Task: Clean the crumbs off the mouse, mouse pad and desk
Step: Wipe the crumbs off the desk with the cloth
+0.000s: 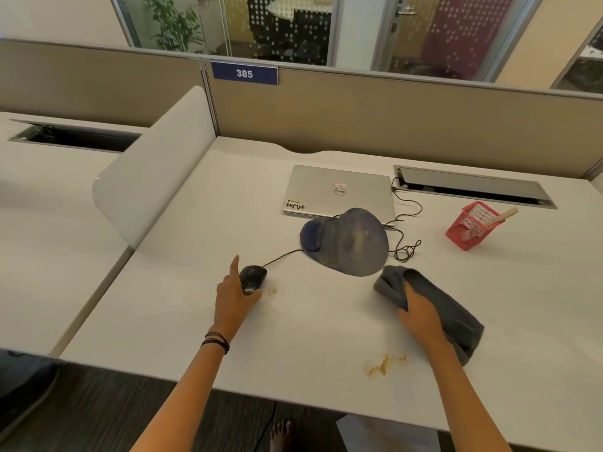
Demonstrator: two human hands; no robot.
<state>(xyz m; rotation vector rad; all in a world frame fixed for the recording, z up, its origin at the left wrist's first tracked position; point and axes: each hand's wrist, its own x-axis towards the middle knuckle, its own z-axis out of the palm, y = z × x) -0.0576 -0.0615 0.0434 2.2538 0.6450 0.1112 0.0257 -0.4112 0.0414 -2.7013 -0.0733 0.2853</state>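
on the desk [195, 321], left grip [233, 298] holds mouse [253, 278], right grip [419, 313] clutches cloth [450, 308].

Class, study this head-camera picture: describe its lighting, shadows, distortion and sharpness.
Head view: soft, even, warm light, only faint shadows by the mouse and cloth; head view, wide-angle lens bows the partition top and splays the desk edges; head view, the mouse pad looks slightly blurred, while the 385 sign stays legible.
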